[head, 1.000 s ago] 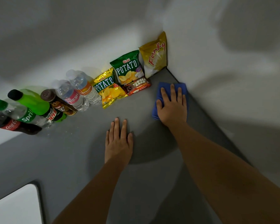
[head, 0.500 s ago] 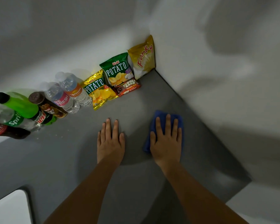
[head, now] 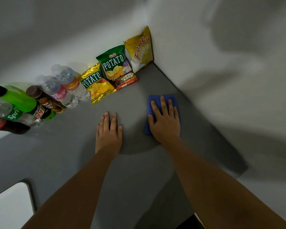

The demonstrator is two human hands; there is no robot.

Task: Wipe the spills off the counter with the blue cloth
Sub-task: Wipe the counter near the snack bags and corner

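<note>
A folded blue cloth (head: 153, 100) lies on the grey counter (head: 134, 103) near the right wall. My right hand (head: 165, 123) presses flat on top of it, fingers spread, and covers most of it. My left hand (head: 108, 133) rests palm down on the bare counter to the left, fingers together, holding nothing. A few faint specks show on the counter near the bottles (head: 40, 131).
Snack bags (head: 114, 63) and a fudge bar (head: 126, 80) stand in the back corner. Several drink bottles (head: 63, 86) line the back wall to the left. A white sink corner (head: 8, 207) is at the lower left. The counter's right edge meets the wall.
My right hand slid the cloth from the far corner toward me, then pushed it back out a little. My left hand stayed flat on the counter.
</note>
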